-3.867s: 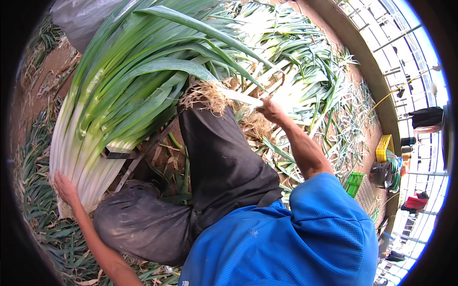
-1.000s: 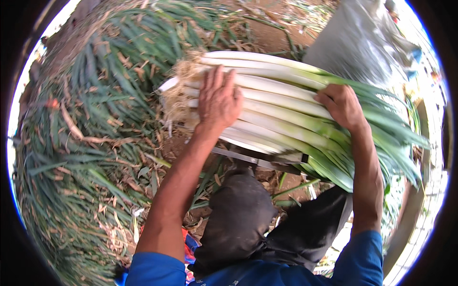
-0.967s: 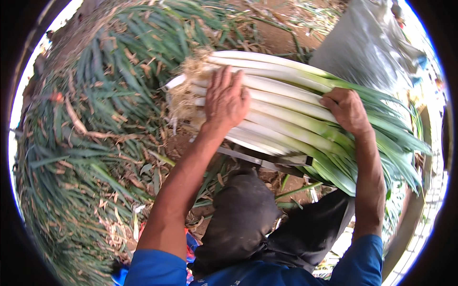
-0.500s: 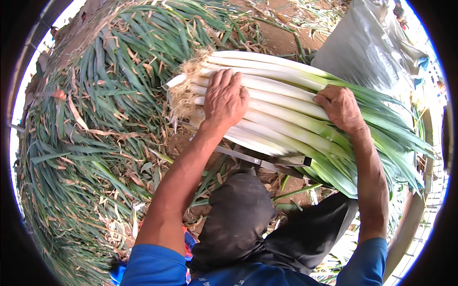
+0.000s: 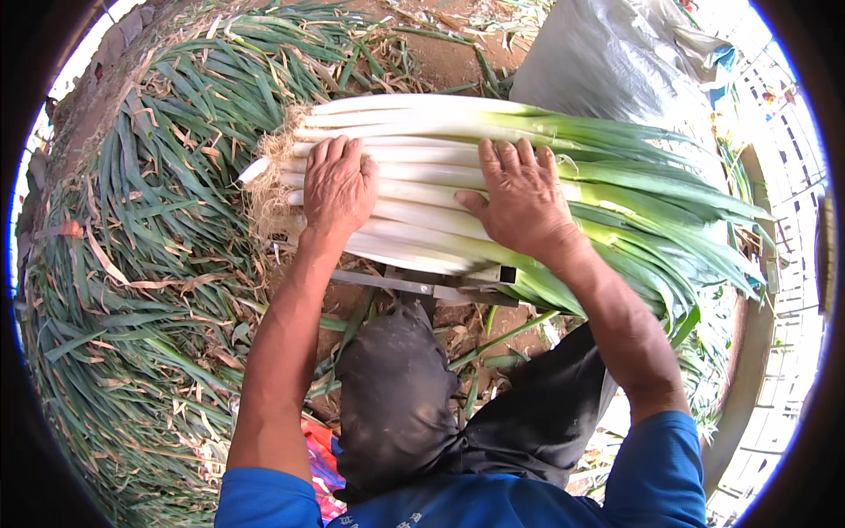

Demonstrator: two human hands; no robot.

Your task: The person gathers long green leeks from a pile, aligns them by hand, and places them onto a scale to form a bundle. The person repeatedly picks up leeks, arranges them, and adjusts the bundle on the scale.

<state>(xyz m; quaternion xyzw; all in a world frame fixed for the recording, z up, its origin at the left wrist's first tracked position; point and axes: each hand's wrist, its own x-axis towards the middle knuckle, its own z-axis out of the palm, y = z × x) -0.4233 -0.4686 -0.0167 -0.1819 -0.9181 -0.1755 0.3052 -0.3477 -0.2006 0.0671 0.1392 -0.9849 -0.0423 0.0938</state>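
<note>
A row of thick green onions (image 5: 414, 153) lies side by side in front of me, shaggy roots to the left and green leaves to the right. Beneath them shows part of a metal frame (image 5: 422, 287). My left hand (image 5: 341, 187) rests flat across the white stalks near the roots, fingers extended and close together. Further right, my right hand (image 5: 525, 198) is spread open on the stalks where white turns to green. Neither hand is wrapped round a stalk. The undersides of the onions and most of the frame are hidden.
A big heap of green onions with dry leaves (image 5: 132, 290) fills the left side. At the back right stands a bulging whitish sack (image 5: 607, 66). Leaf scraps litter the brown soil (image 5: 444, 57). My dark-trousered knee (image 5: 392, 378) is close to the frame.
My right hand has let go of the green leaves it was closed on, moved left and spread over the stalks. My left hand stays on the white stalks; the whole view has shifted.
</note>
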